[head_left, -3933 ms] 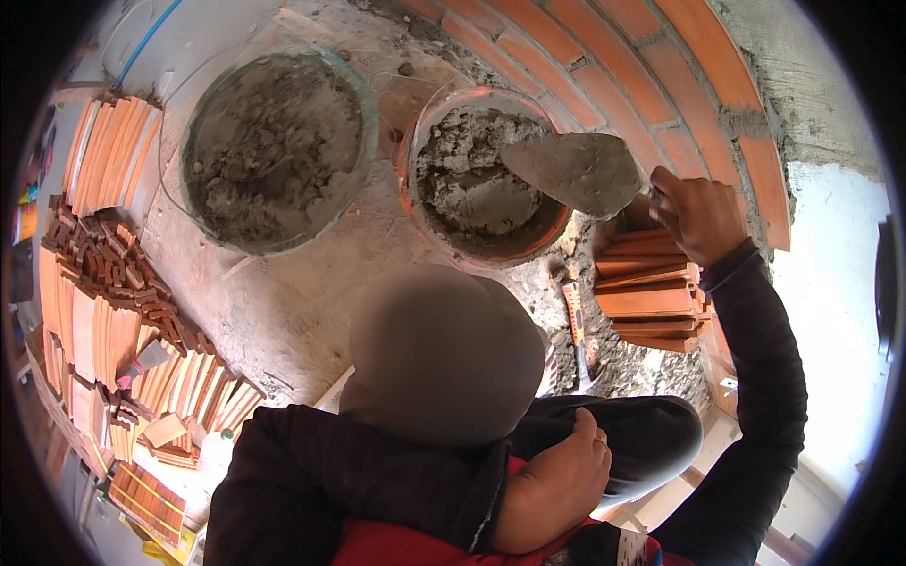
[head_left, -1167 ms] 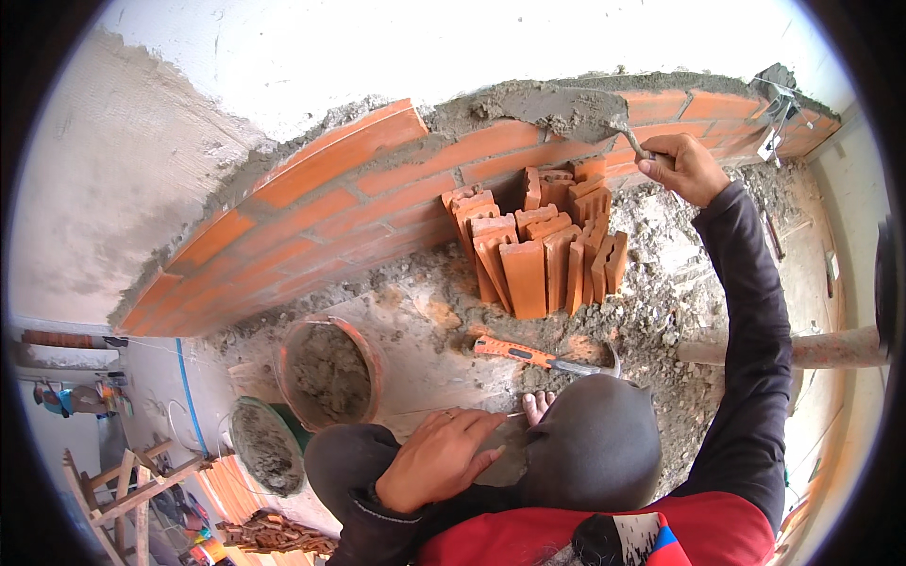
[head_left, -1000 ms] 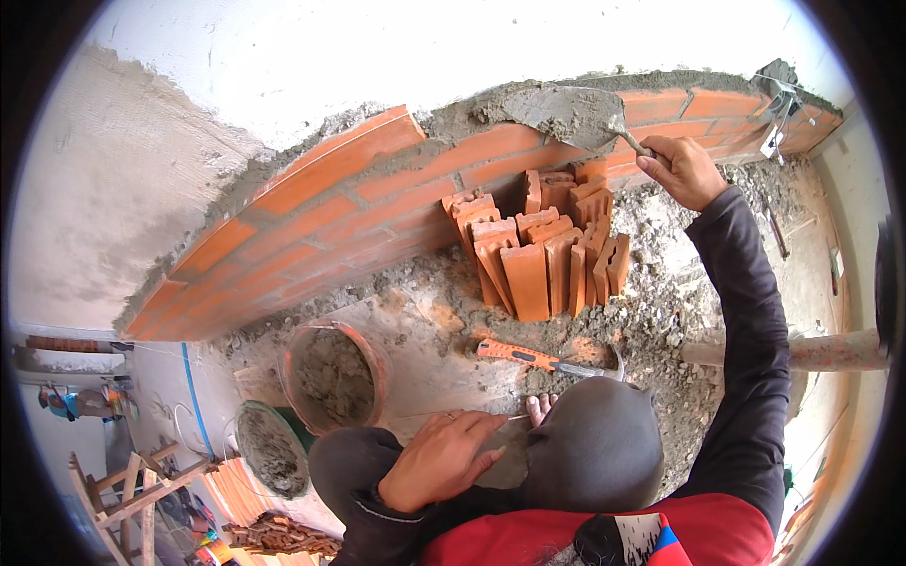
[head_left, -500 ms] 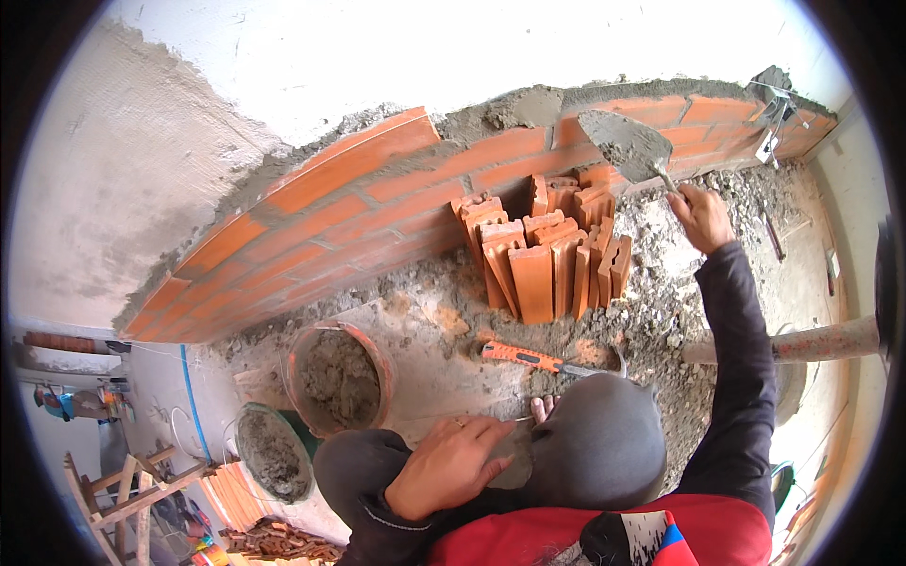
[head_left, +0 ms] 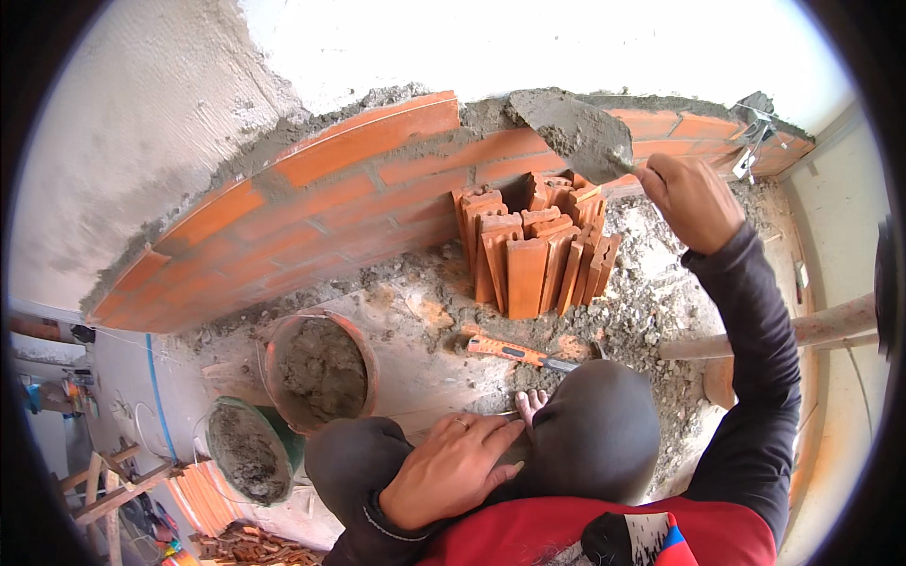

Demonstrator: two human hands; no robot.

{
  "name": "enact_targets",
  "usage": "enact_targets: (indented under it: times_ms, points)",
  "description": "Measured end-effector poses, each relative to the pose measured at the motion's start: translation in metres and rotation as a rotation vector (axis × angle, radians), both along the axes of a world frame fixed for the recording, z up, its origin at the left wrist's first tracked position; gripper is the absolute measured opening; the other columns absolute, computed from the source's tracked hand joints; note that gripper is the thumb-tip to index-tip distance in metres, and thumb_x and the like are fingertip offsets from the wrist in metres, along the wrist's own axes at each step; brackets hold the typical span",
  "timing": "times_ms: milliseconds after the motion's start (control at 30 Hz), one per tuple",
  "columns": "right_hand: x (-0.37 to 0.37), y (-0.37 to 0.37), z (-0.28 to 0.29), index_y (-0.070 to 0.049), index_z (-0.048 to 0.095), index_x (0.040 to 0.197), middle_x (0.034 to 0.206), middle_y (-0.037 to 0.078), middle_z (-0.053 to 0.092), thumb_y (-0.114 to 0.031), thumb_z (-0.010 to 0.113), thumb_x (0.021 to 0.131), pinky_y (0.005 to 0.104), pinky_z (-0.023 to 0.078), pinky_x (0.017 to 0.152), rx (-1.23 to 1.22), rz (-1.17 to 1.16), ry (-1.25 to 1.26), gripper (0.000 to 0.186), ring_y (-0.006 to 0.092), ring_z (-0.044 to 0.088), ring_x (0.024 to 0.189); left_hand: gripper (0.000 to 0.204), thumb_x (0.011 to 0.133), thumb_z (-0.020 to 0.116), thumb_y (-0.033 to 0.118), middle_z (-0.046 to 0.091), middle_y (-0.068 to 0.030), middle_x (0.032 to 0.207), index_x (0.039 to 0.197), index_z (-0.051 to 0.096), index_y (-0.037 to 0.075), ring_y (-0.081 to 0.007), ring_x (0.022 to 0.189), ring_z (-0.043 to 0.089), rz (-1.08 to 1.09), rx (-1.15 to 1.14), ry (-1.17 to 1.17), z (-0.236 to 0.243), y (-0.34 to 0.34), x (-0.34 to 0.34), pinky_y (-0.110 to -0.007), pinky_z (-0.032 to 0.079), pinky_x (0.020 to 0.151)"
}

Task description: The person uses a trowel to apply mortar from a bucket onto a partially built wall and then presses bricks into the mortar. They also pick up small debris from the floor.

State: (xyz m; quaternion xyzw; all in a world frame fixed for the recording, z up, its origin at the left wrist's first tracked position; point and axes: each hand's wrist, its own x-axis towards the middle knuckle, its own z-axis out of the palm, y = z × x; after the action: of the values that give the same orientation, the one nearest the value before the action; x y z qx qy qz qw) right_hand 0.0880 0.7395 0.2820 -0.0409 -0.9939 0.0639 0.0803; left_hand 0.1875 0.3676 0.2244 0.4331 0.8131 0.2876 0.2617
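Note:
My right hand [head_left: 692, 200] is closed round the handle of a trowel [head_left: 585, 141], its blade smeared with grey mortar. The blade lies over the top course of a low brick wall [head_left: 340, 203], beside a mortar bed [head_left: 486, 115]; whether it touches the mortar I cannot tell. Left of the blade, one orange brick [head_left: 373, 137] sits on the top course. Resting at my knees, my left hand [head_left: 451, 469] has its fingers stretched out and holds nothing. A stack of upright orange bricks [head_left: 527, 274] stands on the floor in front of the wall.
Two mortar buckets, an orange one [head_left: 368, 368] and a green one [head_left: 293, 443], stand at the left. An orange-handled hammer [head_left: 510, 349] lies near my foot. A pipe [head_left: 830, 325] juts in from the right. Wires hang at an electrical box [head_left: 750, 141]. A wooden frame [head_left: 123, 500] stands lower left.
My right hand has swung the trowel left and slightly up, bringing its blade over the mortar bed. The left hand stays at my knees. The whole view has shifted slightly.

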Motion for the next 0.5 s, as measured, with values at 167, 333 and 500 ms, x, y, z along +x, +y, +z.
enact_targets:
  times_ms: [167, 333, 500]
  points:
    - [-0.02, 0.018, 0.044, 0.002, 0.066, 0.088, 0.083, 0.024, 0.067, -0.035, 0.052, 0.1, 0.05, 0.05, 0.078, 0.11, -0.026, -0.176, 0.042, 0.041, 0.066, 0.08, 0.052, 0.089, 0.073, 0.028, 0.064, -0.0147, 0.126, 0.132, 0.059, 0.002, -0.0335, 0.116, 0.061, -0.05, 0.084, -0.028, 0.012, -0.003, 0.0, -0.045, 0.046, 0.1]
    - [-0.027, 0.033, 0.06, 0.006, 0.061, 0.081, 0.077, 0.024, 0.062, -0.032, 0.053, 0.096, 0.0482, 0.049, 0.076, 0.172, -0.076, -0.242, 0.042, 0.0407, 0.061, 0.074, 0.054, 0.089, 0.074, 0.029, 0.062, -0.0142, 0.128, 0.132, 0.058, 0.001, -0.034, 0.116, 0.06, -0.068, 0.143, -0.023, 0.013, -0.012, 0.004, -0.045, 0.045, 0.101]
    - [-0.022, 0.059, 0.046, 0.007, 0.059, 0.08, 0.076, 0.025, 0.06, -0.032, 0.052, 0.097, 0.049, 0.047, 0.075, 0.124, -0.046, -0.228, 0.043, 0.0416, 0.059, 0.073, 0.054, 0.091, 0.071, 0.032, 0.062, -0.0145, 0.128, 0.133, 0.058, 0.001, -0.0338, 0.117, 0.059, -0.08, 0.114, -0.021, 0.015, -0.016, 0.004, -0.045, 0.044, 0.102]
